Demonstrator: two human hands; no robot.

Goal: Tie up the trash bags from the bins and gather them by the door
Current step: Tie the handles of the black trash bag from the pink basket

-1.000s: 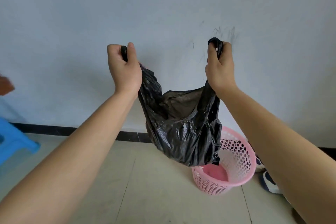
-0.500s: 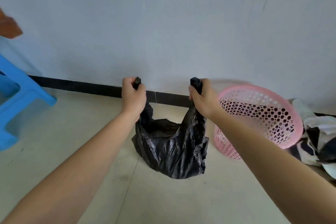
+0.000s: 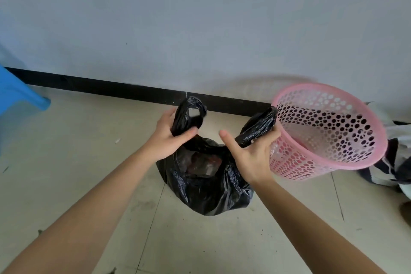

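Note:
A black trash bag [image 3: 206, 187] rests on the tiled floor in the middle of the view, its mouth open and some reddish trash showing inside. My left hand [image 3: 171, 138] grips the bag's left handle loop, which sticks up above my fingers. My right hand [image 3: 249, 151] holds the right handle, a twisted strip pointing up and right, with the thumb spread out. A pink perforated bin [image 3: 347, 162] stands just right of the bag, tilted, touching or nearly touching my right hand.
A pale wall with a black baseboard [image 3: 111, 89] runs close behind the bag. A blue plastic stool [image 3: 15, 95] is at the left edge. Dark and white cloth or shoes [image 3: 395, 162] lie right of the bin.
The bag has come down from in front of the wall onto the floor beside the bin. My hands have lowered and shifted their grip on the handles.

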